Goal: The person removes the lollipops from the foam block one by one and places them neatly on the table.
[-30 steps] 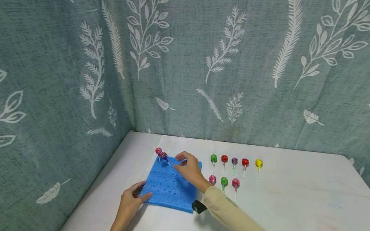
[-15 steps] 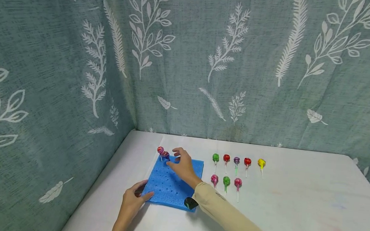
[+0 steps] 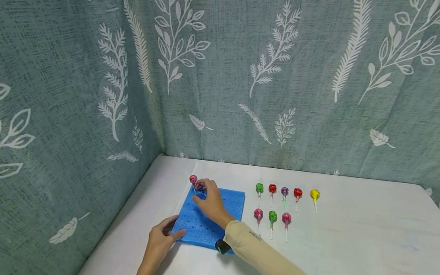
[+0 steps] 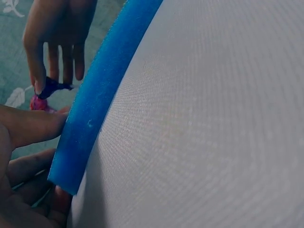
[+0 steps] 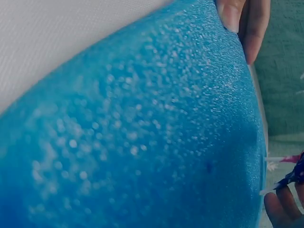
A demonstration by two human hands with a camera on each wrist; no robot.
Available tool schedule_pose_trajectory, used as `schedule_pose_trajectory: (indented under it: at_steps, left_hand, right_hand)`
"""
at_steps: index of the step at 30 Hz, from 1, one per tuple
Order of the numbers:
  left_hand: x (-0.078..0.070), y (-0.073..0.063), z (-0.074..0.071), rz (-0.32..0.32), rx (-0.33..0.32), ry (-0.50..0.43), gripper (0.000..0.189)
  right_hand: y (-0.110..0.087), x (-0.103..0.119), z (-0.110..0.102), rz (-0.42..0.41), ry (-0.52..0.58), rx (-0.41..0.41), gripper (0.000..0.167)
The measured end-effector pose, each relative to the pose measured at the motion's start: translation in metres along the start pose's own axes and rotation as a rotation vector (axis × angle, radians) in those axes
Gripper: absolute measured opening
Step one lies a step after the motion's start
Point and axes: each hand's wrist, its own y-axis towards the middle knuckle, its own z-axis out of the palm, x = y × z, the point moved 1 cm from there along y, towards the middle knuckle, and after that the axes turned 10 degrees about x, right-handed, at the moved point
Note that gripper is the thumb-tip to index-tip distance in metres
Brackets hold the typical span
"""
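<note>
A blue foam board with rows of small holes lies on the table. My left hand grips its near left corner; the left wrist view shows the thumb on the upper face and the fingers at the edge. Two lollipops stand in the board's far left corner: a pink-red one and a dark purple one. My right hand reaches over the board, thumb and index finger spread around the purple lollipop's head. In the left wrist view a right fingertip overlaps the purple wrapper.
Right of the board, a back row of lollipops holds a green, a purple, a yellow and two reds. In front lie two pinks and a green one. A patterned curtain borders the white table.
My right hand has moved left across the board to the purple lollipop. The left hand keeps its grip on the board's corner, and the head view has shifted slightly.
</note>
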Motion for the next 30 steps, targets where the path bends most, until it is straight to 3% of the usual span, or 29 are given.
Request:
schedule_pose_trajectory:
  at_steps: [9,16,30]
  left_hand:
    - [-0.0030,0.0011,0.0004,-0.003,-0.002,0.003,0.055]
    - [-0.0002,0.0002,-0.0012,-0.017,0.002,0.001,0.055]
    - [-0.0019,-0.0008,-0.0021,0.010,0.018,-0.005,0.054]
  right_hand:
    - [0.0030,-0.0058,-0.0016,-0.086,0.094,-0.137,0.018]
    - [0.0037,-0.0090,-0.0021,-0.041,0.097,-0.155,0.023]
    - [0.0004,-0.0066,-0.0043,-0.043,0.118,-0.167,0.023]
